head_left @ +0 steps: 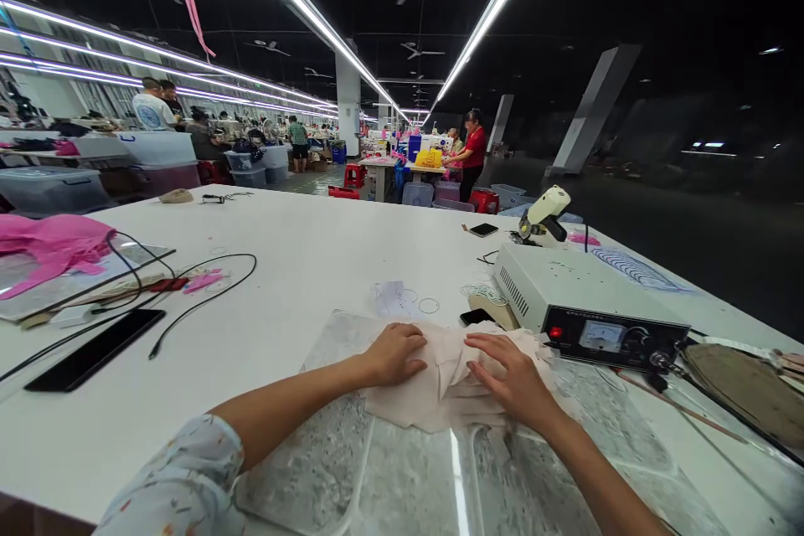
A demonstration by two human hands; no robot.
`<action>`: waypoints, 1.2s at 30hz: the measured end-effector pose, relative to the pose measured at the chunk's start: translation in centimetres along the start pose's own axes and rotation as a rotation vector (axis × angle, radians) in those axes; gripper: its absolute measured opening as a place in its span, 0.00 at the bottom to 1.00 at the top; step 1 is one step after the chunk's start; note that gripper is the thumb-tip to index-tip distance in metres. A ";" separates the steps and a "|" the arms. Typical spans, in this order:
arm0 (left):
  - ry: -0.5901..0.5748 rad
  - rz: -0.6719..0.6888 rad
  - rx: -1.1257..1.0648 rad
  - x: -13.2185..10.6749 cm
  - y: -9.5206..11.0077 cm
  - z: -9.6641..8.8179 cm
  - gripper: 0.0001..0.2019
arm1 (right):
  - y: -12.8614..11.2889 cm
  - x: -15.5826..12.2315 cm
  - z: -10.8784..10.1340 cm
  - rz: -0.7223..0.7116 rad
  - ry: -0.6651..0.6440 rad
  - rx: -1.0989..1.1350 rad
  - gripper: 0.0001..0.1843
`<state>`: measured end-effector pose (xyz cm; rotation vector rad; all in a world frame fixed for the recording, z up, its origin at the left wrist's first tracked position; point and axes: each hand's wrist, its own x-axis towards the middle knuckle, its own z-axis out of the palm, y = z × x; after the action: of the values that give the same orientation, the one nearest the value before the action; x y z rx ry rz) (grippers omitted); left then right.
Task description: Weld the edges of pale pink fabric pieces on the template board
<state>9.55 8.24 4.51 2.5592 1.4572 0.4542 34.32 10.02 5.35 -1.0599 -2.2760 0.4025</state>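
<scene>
A pale pink piece of cloth lies bunched on a glass plate at the front of the white table. My left hand rests on the cloth's left part with its fingers curled down onto it. My right hand lies flat on the right part, fingers spread and stretched toward the left. Both hands press on the cloth and neither lifts it.
A white control box with a meter and a red light stands right of the cloth. A black phone, cables and pink fabric lie at the left. A white handheld tool rests behind the box. People work at tables far behind.
</scene>
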 end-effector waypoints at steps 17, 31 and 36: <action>0.124 0.161 0.084 -7.2 0.7 2.6 0.09 | 0.4 1.1 0.5 0.106 -0.039 0.232 0.15; 0.087 0.341 -0.054 -9.6 3.6 -0.7 0.10 | -1.0 -9.5 -3.1 0.263 -0.159 0.206 0.15; -0.157 0.418 -0.020 -10.9 6.1 -1.9 0.08 | -1.3 -14.5 -4.2 0.319 -0.230 0.130 0.14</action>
<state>8.58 -4.29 6.08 2.8093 0.8608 0.3054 43.60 -1.86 3.71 -1.3720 -2.2385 0.8291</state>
